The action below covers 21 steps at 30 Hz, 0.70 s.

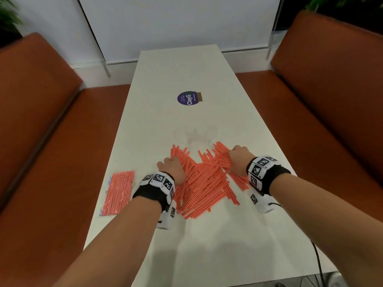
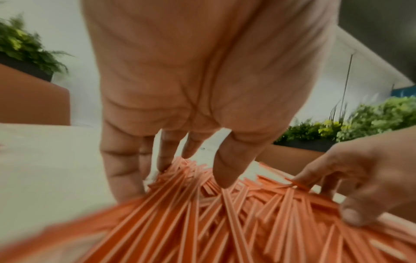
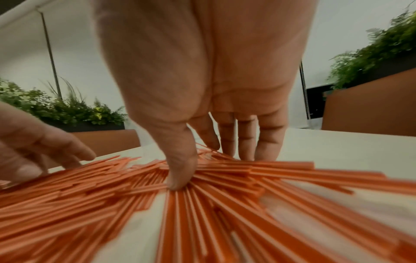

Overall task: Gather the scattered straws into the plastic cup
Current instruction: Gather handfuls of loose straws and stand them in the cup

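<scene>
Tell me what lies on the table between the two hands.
The loose orange straws: the pile fills the stretch between the left hand and the right hand, both touching it. The head view shows this best.

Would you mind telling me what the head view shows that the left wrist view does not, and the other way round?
Only the head view shows the sealed packet of straws left of the pile, the round purple sticker and both wristbands. Only the left wrist view shows the left hand's fingertips pressing down into the straws, and the plants behind. Both show the loose orange straws on the white table, the left hand and right hand at either side. Neither shows a cup.
</scene>
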Tool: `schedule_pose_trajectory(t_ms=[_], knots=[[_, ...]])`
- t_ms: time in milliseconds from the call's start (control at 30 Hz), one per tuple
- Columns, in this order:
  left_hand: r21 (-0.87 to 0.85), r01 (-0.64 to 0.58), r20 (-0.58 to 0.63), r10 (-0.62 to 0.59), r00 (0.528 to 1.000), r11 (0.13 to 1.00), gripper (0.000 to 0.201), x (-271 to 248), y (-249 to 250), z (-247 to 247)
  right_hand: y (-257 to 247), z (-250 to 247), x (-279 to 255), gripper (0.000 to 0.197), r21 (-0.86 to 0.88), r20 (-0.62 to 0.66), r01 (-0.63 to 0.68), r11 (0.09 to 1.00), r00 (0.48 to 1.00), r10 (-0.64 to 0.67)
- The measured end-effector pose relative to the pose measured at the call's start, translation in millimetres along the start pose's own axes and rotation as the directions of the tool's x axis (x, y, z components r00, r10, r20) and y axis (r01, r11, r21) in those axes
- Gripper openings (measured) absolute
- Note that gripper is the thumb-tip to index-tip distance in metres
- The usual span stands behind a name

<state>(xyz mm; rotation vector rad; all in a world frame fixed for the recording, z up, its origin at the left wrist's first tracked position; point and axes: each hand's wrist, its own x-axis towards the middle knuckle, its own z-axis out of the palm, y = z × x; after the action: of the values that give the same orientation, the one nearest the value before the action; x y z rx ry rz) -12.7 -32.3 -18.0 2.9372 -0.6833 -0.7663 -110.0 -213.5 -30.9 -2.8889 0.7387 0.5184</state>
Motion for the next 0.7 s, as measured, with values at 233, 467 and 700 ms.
schedule_pose_trajectory(t_ms=[233,467,700], knots=[[-0.094,0.019,-0.061,-0.025,0.998,0.995,0.079,3.3,-9.6,1.9,4.7,-9.3,-13.2,0.060,0.172,0.029,-0.111,0.979,0.994,0.108],[-0.039,0.010,-0.001,-0.010,1.000,0.999,0.084,-0.2,15.3,6.5,-26.1,-5.9,-20.1,0.058,0.099,0.034,-0.104,0.990,0.994,0.101],[-0.169,0.057,-0.041,-0.065,0.997,0.984,0.083,12.1,24.3,11.0,-32.9,-5.1,-2.7,0.038,0.246,0.060,-0.098,0.964,0.994,0.086]])
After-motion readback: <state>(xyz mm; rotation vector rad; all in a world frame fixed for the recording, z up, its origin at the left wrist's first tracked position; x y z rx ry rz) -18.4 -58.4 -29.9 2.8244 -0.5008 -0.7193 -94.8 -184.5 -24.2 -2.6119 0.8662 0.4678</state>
